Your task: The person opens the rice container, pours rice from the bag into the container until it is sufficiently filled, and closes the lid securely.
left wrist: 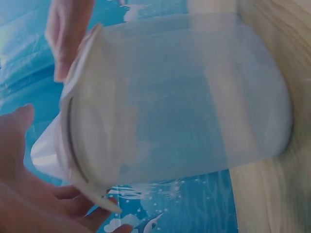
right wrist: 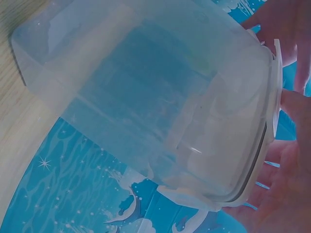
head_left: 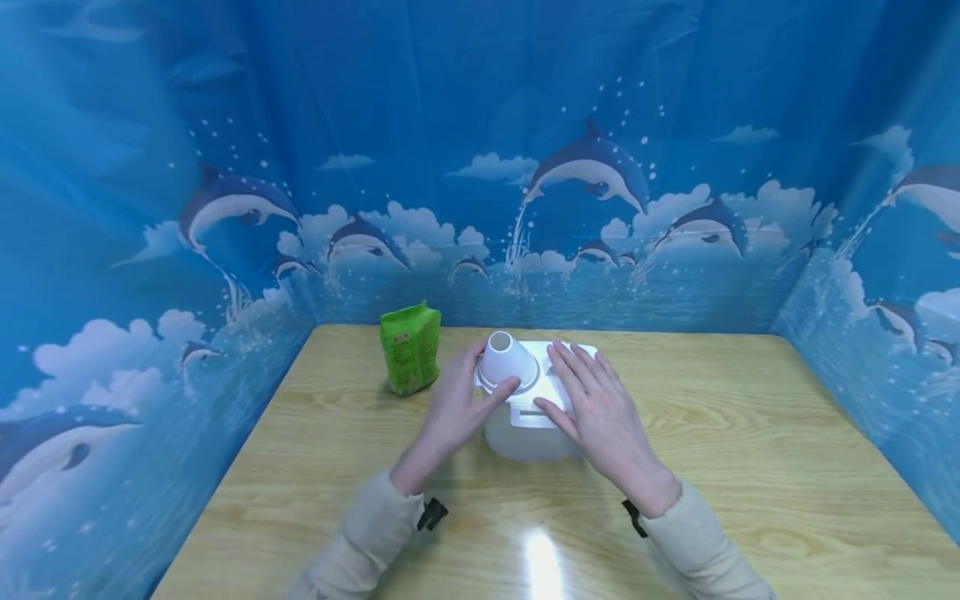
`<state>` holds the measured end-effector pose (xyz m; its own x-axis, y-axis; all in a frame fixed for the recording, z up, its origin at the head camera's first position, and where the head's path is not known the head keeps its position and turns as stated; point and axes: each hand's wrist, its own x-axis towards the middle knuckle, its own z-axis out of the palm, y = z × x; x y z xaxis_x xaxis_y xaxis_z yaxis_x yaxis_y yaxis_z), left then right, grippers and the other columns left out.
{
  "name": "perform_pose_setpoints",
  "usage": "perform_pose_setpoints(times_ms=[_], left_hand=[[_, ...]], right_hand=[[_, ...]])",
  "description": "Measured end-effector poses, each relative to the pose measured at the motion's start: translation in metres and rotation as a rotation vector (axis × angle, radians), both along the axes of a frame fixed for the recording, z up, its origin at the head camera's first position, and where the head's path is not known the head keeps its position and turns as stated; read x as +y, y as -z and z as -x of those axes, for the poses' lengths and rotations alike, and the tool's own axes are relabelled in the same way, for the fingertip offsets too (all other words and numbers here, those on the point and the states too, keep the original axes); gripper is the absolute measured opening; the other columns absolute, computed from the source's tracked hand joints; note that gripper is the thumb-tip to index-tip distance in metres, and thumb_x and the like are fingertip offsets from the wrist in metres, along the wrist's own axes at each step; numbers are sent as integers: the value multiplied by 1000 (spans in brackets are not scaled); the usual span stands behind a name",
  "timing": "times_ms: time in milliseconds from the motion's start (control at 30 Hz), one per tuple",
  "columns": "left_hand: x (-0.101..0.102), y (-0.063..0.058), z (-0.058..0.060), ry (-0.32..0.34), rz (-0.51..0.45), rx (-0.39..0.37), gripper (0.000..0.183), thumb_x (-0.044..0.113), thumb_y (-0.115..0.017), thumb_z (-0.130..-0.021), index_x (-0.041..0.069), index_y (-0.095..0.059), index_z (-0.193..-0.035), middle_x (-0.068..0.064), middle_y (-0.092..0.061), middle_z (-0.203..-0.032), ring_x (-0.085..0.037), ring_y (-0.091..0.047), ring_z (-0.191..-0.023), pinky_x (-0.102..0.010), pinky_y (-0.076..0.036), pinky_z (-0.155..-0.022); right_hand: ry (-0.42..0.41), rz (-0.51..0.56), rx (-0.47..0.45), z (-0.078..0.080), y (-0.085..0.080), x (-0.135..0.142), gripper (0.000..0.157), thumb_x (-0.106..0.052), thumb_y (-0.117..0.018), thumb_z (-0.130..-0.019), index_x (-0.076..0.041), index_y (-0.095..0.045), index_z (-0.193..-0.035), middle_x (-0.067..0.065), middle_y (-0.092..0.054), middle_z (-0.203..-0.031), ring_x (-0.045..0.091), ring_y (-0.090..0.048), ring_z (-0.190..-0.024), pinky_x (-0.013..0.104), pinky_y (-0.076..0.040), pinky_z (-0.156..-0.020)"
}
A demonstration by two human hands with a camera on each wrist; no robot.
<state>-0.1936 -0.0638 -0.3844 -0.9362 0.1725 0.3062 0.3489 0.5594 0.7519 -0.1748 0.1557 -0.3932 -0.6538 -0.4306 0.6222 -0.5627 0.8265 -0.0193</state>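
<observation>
A translucent plastic container [head_left: 525, 444] stands upright on the table, with a white lid [head_left: 551, 390] on top. On the lid's left part sits a white cone-shaped piece [head_left: 504, 360], narrow end up. My left hand [head_left: 456, 402] is spread about this cone and the lid's left edge. The left wrist view has its thumb apart from the cone and its fingers [left wrist: 92, 208] at the lid's rim. Flat on the right part of the lid rests my right hand [head_left: 600, 408], fingers straight; its fingers [right wrist: 272, 177] also show against the lid in the right wrist view.
Left of the container, a green printed bag [head_left: 411, 350] stands upright near the back of the wooden table [head_left: 750, 433]. A blue curtain [head_left: 420, 100] with dolphins hangs behind the table and on both sides.
</observation>
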Motion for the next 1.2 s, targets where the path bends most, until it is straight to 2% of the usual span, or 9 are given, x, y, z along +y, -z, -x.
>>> perform_pose_setpoints(times_ms=[200, 333, 433, 733, 1000, 1200], left_hand=[[10, 16, -5, -88, 205, 132, 95, 57, -68, -90, 0, -30, -156, -20, -42, -155, -38, -40, -142, -61, -28, -118], [12, 23, -7, -158, 313, 149, 105, 67, -67, -86, 1, -28, -158, -18, -35, -160, -36, -34, -146, -60, -25, -120], [12, 26, -9, -191, 360, 154, 108, 71, -66, -84, 2, -28, -158, -18, -34, -161, -36, -34, -147, -62, -24, -120], [11, 27, -7, -214, 419, 207, 105, 73, -65, -83, 4, -33, -155, -16, -43, -155, -35, -40, -143, -66, -25, -117], [11, 28, -7, -221, 445, 210, 105, 74, -65, -83, 3, -34, -155, -16, -45, -153, -35, -40, -143, -66, -25, -117], [11, 27, -7, -220, 441, 226, 105, 72, -66, -83, 2, -35, -154, -17, -46, -152, -36, -41, -142, -67, -25, -117]], right_hand=[[3, -2, 1, 0, 1, 0, 80, -62, -23, -105, 0, -49, -148, 17, -51, -151, 35, -46, -140, 53, -29, -121], [3, -2, -2, 0, 1, -1, 78, -61, -23, -106, -1, -48, -149, 16, -50, -152, 35, -45, -141, 53, -29, -121], [2, 2, -2, -1, 1, -1, 77, -59, -22, -107, -1, -48, -148, 17, -51, -151, 36, -46, -140, 53, -29, -121], [4, 3, -2, 0, 0, 0, 75, -57, -20, -108, 0, -48, -148, 16, -51, -151, 36, -47, -139, 54, -30, -120], [7, 1, -18, -1, -1, 0, 74, -55, -19, -108, -1, -48, -149, 16, -50, -151, 37, -47, -139, 55, -32, -119], [10, 0, -27, 0, -1, 1, 68, -51, -24, -110, -2, -47, -150, 17, -51, -151, 37, -47, -139, 54, -30, -120]])
